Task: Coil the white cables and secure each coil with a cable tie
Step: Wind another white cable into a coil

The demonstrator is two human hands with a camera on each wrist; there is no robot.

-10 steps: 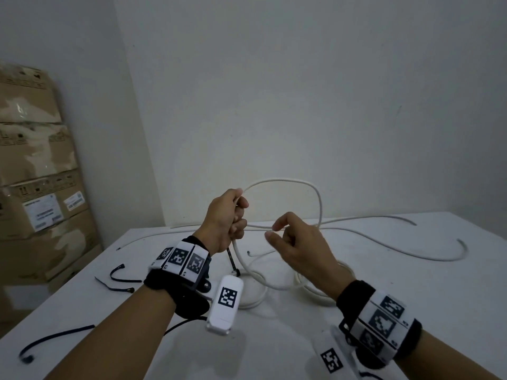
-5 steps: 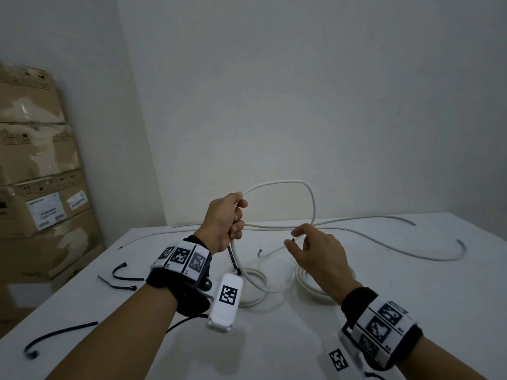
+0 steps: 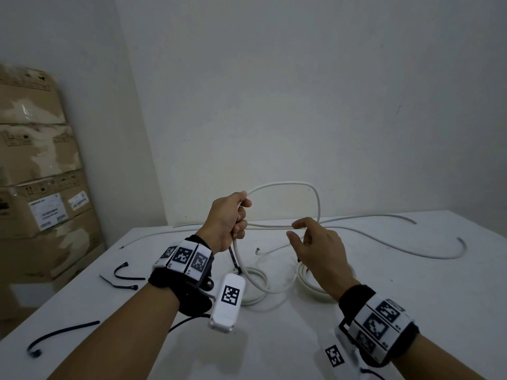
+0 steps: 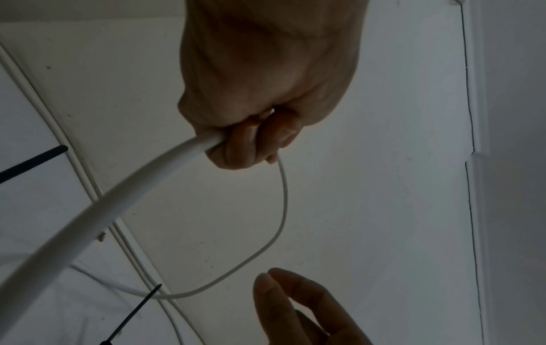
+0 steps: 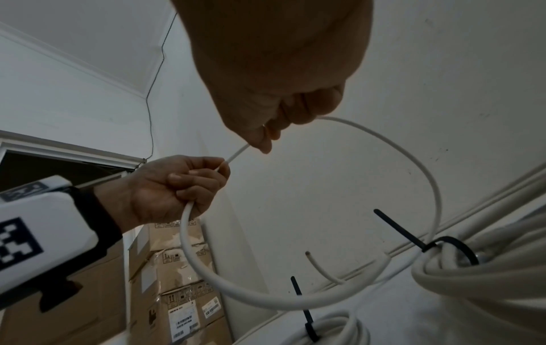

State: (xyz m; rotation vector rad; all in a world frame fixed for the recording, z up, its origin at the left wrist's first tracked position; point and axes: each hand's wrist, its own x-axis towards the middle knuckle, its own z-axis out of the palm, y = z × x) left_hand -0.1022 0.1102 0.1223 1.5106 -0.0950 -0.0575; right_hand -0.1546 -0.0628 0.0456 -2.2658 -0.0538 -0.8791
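Fingers of the left hand grip the thin white round cable at frame centre, holding one raised loop above the white desk. Right hand: fingers loosely spread, touching the strand; no clear pinch visible. Two white coils with black ties lie below. Step: coiling the next cable. Next: right hand gathers slack from the right, feeds another loop into the left grip.

Storeroom or back room. Evidence: stacked cardboard cartons with shipping labels against bare white wall; plain white table as work surface; black cable ties scattered on it.
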